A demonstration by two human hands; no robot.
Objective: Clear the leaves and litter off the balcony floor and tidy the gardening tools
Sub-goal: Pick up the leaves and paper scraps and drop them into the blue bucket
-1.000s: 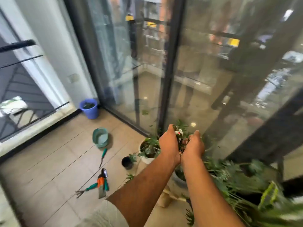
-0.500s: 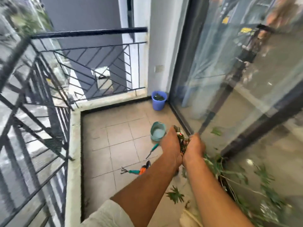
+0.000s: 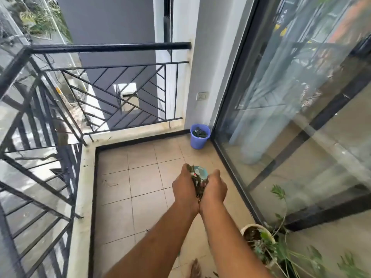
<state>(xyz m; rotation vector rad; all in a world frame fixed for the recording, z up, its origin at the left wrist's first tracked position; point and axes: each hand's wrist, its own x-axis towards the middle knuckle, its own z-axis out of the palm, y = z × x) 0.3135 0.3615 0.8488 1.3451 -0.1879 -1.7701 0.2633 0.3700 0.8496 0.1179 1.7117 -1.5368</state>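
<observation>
**Both hands cupped round a bundle of leaves over the balcony floor**

Seen from the head camera, the left hand and the right hand are held out in front of the body, wrists pressed side by side and palms turned toward each other. Between them sits a clump of leaves and litter, dark green and brown with a small white and red scrap near the top. Each hand's grip is curled inward round the clump, fingers bent over its sides, so the bundle is squeezed between the two palms and held above the tiled floor.

Just beyond the fingertips, partly hidden by the hands, a teal bowl lies on the tiles. Farther off, in the corner where the wall meets the glass sliding door, stands a blue bucket with dark leaves in it. A wall socket sits above the bucket.

A black metal railing runs along the far and left sides of the balcony. At the lower right, a white plant pot with soil and green stems stands close to the door frame. A few thin bits of debris lie on the tiles at the left, near the raised kerb.
</observation>
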